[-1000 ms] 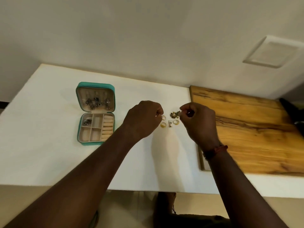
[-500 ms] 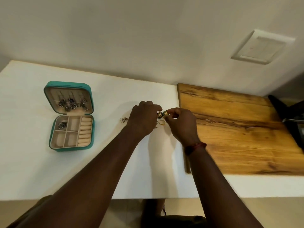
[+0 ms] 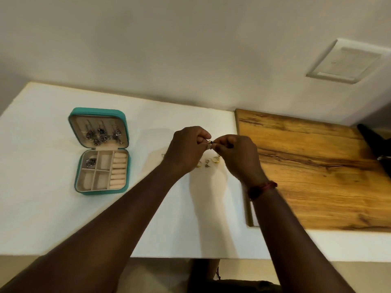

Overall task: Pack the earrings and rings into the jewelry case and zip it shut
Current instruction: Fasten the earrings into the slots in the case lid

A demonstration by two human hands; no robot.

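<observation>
A teal jewelry case (image 3: 120,187) lies open on the white table at the left. Several dark earrings (image 3: 101,134) hang in its lid, and one (image 3: 91,162) lies in a tray compartment. My left hand (image 3: 186,151) and right hand (image 3: 237,153) meet above the table's middle, both pinching one small earring (image 3: 209,142) between their fingertips. Just below them on the table lie a gold ring (image 3: 215,159) and a small silver piece (image 3: 207,163). Another gold piece (image 3: 198,165) is half hidden by my left wrist.
A wooden board (image 3: 313,170) covers the table's right part, with a dark object (image 3: 374,144) at its far right edge. The wall runs close behind the table. A white plate (image 3: 347,62) is set in the wall at upper right.
My two hands came together and both now grip the earring that my right hand held. The view shifted, so the case sits a little nearer the middle.
</observation>
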